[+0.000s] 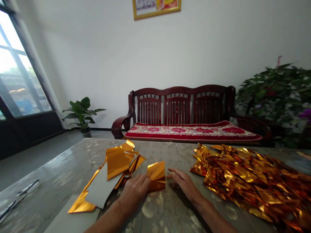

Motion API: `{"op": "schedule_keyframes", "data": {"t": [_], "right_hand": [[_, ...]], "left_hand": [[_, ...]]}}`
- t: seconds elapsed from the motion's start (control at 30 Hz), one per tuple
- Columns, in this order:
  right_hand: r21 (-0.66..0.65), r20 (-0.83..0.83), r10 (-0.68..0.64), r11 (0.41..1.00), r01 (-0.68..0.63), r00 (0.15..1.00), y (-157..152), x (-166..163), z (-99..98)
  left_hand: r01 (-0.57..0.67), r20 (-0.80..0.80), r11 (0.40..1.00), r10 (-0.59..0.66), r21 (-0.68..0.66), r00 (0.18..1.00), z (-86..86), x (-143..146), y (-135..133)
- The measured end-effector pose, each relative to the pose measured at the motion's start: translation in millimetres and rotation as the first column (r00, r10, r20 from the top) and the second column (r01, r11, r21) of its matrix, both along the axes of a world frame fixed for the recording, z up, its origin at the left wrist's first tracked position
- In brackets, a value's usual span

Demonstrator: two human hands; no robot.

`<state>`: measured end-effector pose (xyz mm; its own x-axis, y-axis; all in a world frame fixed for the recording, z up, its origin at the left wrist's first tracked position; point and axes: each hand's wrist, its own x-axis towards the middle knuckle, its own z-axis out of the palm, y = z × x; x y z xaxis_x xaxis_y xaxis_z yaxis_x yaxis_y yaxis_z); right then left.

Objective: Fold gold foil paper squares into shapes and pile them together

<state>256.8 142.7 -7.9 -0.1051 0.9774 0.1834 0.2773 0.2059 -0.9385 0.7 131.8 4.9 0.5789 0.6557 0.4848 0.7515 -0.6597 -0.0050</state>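
A creased square of gold foil paper (156,174) stands partly raised from the table in front of me. My left hand (137,187) pinches its left edge, with the fingers closed. Just right of the sheet is my right hand (181,181), its fingers apart and holding nothing; a small gap separates it from the foil. Left of my left hand lies a loose stack of gold foil sheets (118,163), some overlapping a pale grey sheet (100,187). A large heap of folded gold foil pieces (245,178) covers the table's right side.
The table (73,171) has a grey patterned top. What looks like a pair of scissors (23,195) lies near its left edge. Beyond stand a dark wooden bench (177,103) with a red cushion (194,131), a potted plant (84,113) and a larger leafy plant (279,94).
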Motion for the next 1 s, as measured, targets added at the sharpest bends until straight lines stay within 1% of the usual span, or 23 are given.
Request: {"op": "schedule_keyframes", "data": {"t": [0.07,0.13,0.17,0.2,0.23,0.27,0.3,0.33,0.37,0.4,0.43,0.47,0.5,0.57,0.6,0.67,0.77,0.87,0.93,1.0], "right_hand": [[0.023,-0.124,0.063,0.998,-0.061,0.99,-0.9,-5.6,2.0],[0.058,-0.221,0.063,0.997,-0.051,0.973,0.7,-7.8,2.1],[0.065,-0.229,0.02,0.998,-0.005,0.973,1.8,-7.4,1.8],[0.083,-0.217,-0.054,0.994,0.073,0.975,2.7,-6.1,1.6],[0.113,-0.194,-0.141,0.98,0.165,0.971,3.2,-4.3,1.7],[0.164,-0.172,-0.224,0.954,0.252,0.959,3.1,-2.2,2.2],[0.233,-0.157,-0.281,0.921,0.312,0.947,2.4,0.0,3.1],[0.311,-0.148,-0.303,0.89,0.335,0.942,1.2,1.9,4.1],[0.386,-0.138,-0.286,0.866,0.317,0.948,-0.3,3.3,5.0],[0.45,-0.119,-0.244,0.851,0.271,0.962,-1.8,4.3,5.4],[0.493,-0.09,-0.202,0.842,0.22,0.975,-3.0,4.7,5.1],[0.516,-0.053,-0.167,0.839,0.17,0.985,-3.9,4.8,3.9],[0.524,-0.011,-0.149,0.841,0.133,0.989,-4.3,4.5,1.9],[0.512,0.101,-0.146,0.856,0.075,0.984,-4.2,4.0,-3.2],[0.499,0.175,-0.158,0.865,0.051,0.972,-4.3,3.8,-5.3],[0.469,0.342,-0.194,0.883,0.012,0.92,-5.4,4.1,-7.2],[0.433,0.548,-0.227,0.901,-0.04,0.805,-10.3,4.8,-3.6],[0.362,0.673,-0.164,0.923,-0.128,0.722,-13.9,5.3,1.2],[0.319,0.703,-0.136,0.938,-0.138,0.698,-13.5,6.0,1.7],[0.296,0.704,-0.131,0.947,-0.122,0.698,-11.6,7.0,0.7]], "left_hand": [[0.061,-0.015,0.998,-0.061,0.026,0.998,-4.4,20.4,-3.3],[0.117,-0.01,0.992,-0.117,0.035,0.993,-5.7,35.8,-3.6],[0.142,0.016,0.989,-0.143,0.036,0.99,-5.6,41.4,-2.7],[0.15,0.067,0.988,-0.152,0.035,0.986,-5.5,45.7,-1.1],[0.135,0.144,0.99,-0.138,0.032,0.98,-5.5,48.8,1.2],[0.092,0.245,0.995,-0.095,0.023,0.965,-5.7,50.8,3.9],[0.028,0.359,1.0,-0.027,0.001,0.933,-6.1,51.8,6.8],[-0.033,0.468,0.999,0.048,-0.04,0.883,-6.7,52.1,9.8],[-0.071,0.561,0.993,0.112,-0.094,0.82,-7.4,51.7,12.7],[-0.077,0.635,0.986,0.155,-0.149,0.756,-8.3,51.0,15.3],[-0.05,0.685,0.98,0.172,-0.195,0.708,-9.2,49.8,17.5],[0.003,0.714,0.975,0.16,-0.222,0.682,-10.2,48.4,19.3],[0.07,0.726,0.971,0.122,-0.228,0.677,-11.6,46.9,20.8],[0.182,0.712,0.963,0.014,-0.199,0.703,-15.5,43.5,22.9],[0.218,0.691,0.958,-0.031,-0.185,0.722,-18.0,42.0,23.7],[0.244,0.641,0.95,-0.066,-0.193,0.765,-23.6,39.5,24.9],[0.187,0.518,0.94,-0.012,-0.287,0.855,-29.3,38.2,25.6],[0.098,0.378,0.933,0.044,-0.347,0.925,-28.4,38.5,24.5],[0.068,0.307,0.933,0.047,-0.354,0.95,-24.9,38.9,22.5],[0.056,0.258,0.935,0.038,-0.35,0.965,-20.4,39.1,19.4]]}}
